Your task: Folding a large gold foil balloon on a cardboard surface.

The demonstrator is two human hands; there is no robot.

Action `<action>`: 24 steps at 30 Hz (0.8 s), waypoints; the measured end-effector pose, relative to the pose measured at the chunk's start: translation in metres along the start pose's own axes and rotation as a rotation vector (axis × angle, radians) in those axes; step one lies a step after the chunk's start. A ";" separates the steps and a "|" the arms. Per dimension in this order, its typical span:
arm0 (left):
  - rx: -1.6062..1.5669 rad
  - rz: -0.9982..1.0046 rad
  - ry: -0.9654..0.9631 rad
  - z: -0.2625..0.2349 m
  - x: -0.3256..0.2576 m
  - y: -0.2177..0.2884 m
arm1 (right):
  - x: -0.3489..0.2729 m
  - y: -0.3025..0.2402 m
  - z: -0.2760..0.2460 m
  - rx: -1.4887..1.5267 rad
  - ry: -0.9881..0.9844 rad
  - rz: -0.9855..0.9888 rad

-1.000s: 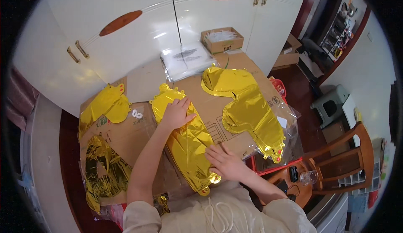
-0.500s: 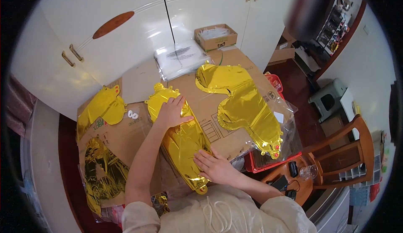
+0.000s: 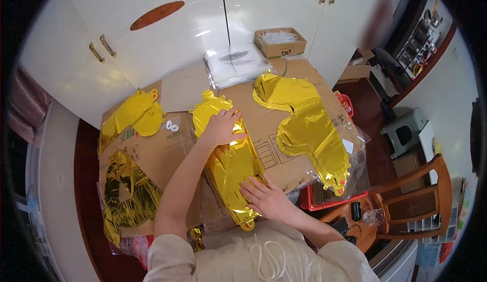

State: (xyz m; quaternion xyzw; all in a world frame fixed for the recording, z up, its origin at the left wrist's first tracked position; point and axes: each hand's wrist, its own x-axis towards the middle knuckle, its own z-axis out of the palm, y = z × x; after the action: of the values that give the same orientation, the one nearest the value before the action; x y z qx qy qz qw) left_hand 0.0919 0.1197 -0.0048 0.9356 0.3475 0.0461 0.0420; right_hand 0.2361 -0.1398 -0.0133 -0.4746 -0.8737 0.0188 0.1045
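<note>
A flat gold foil balloon (image 3: 231, 168), folded into a long narrow strip, lies on the cardboard in front of me. My left hand (image 3: 222, 127) rests flat on its upper part, fingers stretched. Near the lower end, my right hand (image 3: 269, 201) presses on the strip's right edge with its fingers spread. To the right lies another gold foil balloon (image 3: 312, 122), curved and spread out flat. Two more are on the left: a gold foil balloon (image 3: 139, 114) at the back and a crinkled gold foil balloon (image 3: 129, 195) with a triangular hole nearer me.
Cardboard (image 3: 172, 96) covers the table. Small white rings (image 3: 172, 126) lie left of the strip. Along the cupboard stand a stack of clear plastic bags (image 3: 236, 63) and an open carton (image 3: 280, 42) of white pieces. A wooden chair (image 3: 411, 195) is at the right, beside a red crate (image 3: 309, 201).
The whole view has shifted, so the scene sits a little farther right. Both hands stay on the folded balloon in nearly the same places.
</note>
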 end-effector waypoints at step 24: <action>0.032 0.161 0.048 0.015 -0.036 0.033 | -0.003 0.004 -0.002 0.117 0.015 -0.018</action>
State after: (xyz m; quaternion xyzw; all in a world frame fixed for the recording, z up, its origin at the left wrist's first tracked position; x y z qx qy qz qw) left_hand 0.0875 0.0709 -0.0182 0.9597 0.2727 0.0661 0.0148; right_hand 0.2419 -0.1402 -0.0125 -0.4598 -0.8747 0.0656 0.1387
